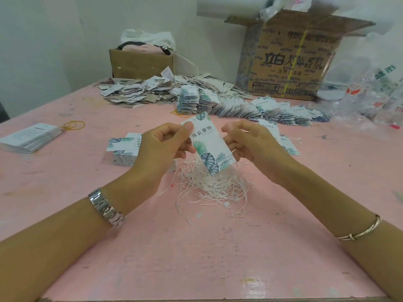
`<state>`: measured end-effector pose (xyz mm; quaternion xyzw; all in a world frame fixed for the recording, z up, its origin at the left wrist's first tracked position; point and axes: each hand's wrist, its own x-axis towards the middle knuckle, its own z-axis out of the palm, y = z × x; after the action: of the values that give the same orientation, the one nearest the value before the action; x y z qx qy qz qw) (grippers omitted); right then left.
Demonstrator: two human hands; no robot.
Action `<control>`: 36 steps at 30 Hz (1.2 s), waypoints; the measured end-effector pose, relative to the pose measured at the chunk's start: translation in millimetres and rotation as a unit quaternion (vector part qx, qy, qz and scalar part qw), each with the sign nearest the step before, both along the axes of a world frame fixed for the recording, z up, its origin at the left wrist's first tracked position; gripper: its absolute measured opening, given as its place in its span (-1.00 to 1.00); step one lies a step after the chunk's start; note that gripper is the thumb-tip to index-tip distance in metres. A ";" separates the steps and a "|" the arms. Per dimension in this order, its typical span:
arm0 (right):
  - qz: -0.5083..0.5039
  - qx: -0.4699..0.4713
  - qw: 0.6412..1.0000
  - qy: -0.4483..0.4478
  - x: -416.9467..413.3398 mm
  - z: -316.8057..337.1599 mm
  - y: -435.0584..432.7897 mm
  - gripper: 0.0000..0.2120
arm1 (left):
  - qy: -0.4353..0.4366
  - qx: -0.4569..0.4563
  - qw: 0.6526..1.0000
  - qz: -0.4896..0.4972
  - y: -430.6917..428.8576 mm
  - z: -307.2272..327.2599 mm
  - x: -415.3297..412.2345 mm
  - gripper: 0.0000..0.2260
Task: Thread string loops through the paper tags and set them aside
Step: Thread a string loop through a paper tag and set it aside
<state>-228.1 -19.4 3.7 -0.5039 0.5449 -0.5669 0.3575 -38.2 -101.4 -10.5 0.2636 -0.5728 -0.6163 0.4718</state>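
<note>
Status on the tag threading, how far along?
Done: rows of strung tags fanned out at the back. In hand: left hand grips one leaf-print tag by its top, right hand at its edge; no string visibly through it yet. Left: a stack of tags without visible strings by the left hand and a pile of loose string loops under the tag.

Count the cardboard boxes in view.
2. A small open box stands at the back centre of the table, and a large printed box at the back right. Others may lie outside the frame.
</note>
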 end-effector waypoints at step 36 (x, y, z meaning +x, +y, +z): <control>-0.444 0.045 0.862 0.241 -201.1 -28.3 30.5 -0.87 | -0.047 -0.080 0.996 0.002 8.5 -6.2 -4.4 -0.74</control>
<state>-429.3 11.1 -24.6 -0.3128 0.8052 -0.5011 -0.0522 -42.6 -92.9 -16.7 0.2550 -0.6411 -0.5544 0.4655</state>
